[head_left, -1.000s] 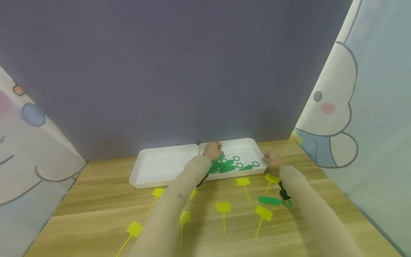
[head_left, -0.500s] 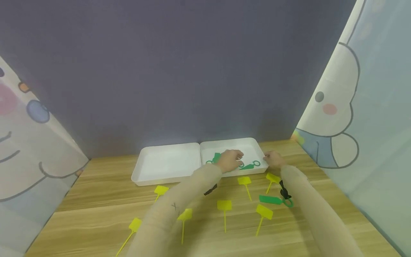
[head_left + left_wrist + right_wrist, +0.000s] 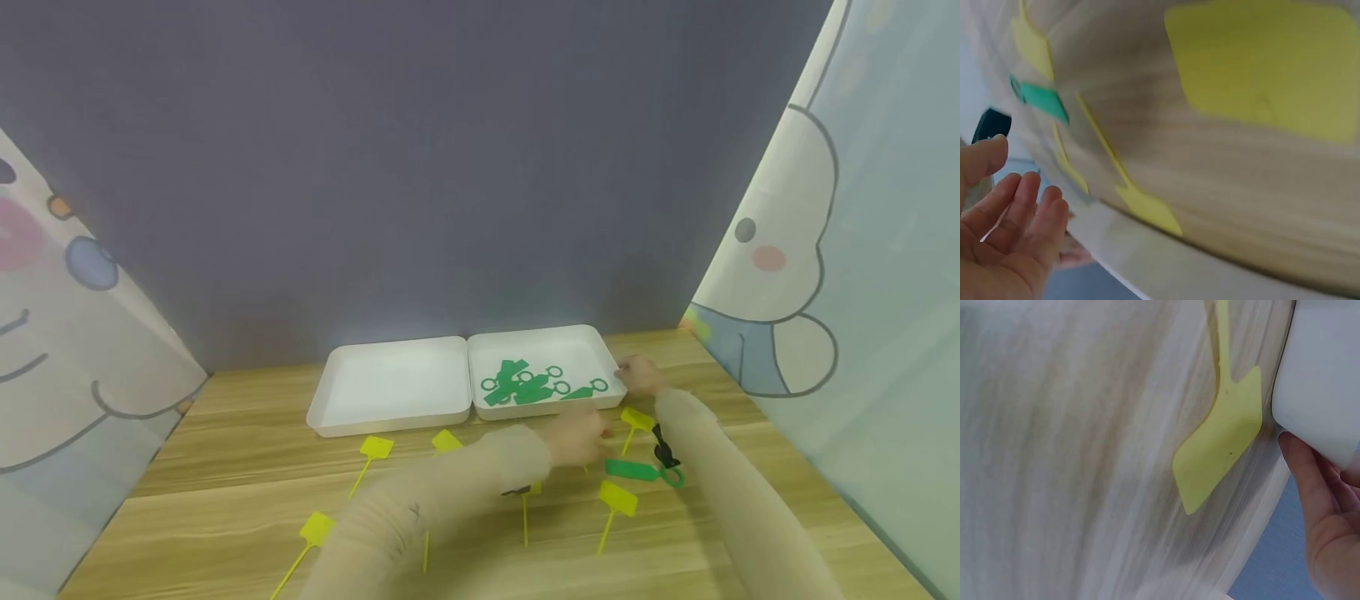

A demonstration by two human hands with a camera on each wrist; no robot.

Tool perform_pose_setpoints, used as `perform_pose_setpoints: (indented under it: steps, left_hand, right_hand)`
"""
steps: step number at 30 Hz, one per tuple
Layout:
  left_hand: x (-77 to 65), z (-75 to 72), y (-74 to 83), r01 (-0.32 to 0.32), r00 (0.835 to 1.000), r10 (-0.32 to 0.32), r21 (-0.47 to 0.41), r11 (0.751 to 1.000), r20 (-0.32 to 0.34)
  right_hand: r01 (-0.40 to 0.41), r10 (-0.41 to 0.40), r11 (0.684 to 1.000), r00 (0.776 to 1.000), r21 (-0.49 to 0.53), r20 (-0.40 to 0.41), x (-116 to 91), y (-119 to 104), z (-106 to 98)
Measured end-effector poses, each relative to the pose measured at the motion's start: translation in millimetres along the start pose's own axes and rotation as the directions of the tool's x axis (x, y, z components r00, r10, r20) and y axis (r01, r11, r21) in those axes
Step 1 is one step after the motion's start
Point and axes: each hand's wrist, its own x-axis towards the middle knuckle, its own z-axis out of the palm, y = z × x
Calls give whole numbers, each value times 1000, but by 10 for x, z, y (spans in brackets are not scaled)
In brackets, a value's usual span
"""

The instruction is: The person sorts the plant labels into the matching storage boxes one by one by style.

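My left hand (image 3: 576,435) is above the table in front of the right white tray (image 3: 545,411), fingers loosely bent and holding nothing. Near it lie a yellow T-shaped plant label (image 3: 1150,209) and a flat green tag with a ring (image 3: 632,470). My right hand (image 3: 637,375) grips the right wall of that tray; in the right wrist view its fingers (image 3: 1310,475) reach under the tray corner (image 3: 1319,381). Several green ring tags (image 3: 534,390) lie overlapping inside the right tray. Beside my right hand is another yellow plant label (image 3: 1222,437).
A second white tray (image 3: 390,425) stands to the left, against the right one. More yellow plant labels lie spread over the wooden table (image 3: 225,500), among them one at the front left (image 3: 317,528) and one at the front right (image 3: 618,497). A dark wall (image 3: 450,167) rises behind.
My left hand has moved from among the green tags in the right tray, rightward and then toward me, out over the table. My right hand has stayed at the tray's right wall.
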Motion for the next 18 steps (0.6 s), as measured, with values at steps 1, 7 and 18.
perform_pose_setpoints:
  steps: [1, 7, 18]
  left_hand:
    - [-1, 41, 27, -2, 1000, 2, 8, 1000, 9]
    - [24, 224, 164, -10, 997, 4, 75, 997, 76]
    - [99, 309, 302, 16, 999, -24, 256, 967, 30]
  right_hand:
    - [-1, 1, 1000, 1000, -4, 1, 0, 5, 0]
    - [-10, 10, 999, 1000, -46, -5, -7, 38, 2]
    - [-12, 13, 1000, 1000, -29, 5, -1, 15, 3]
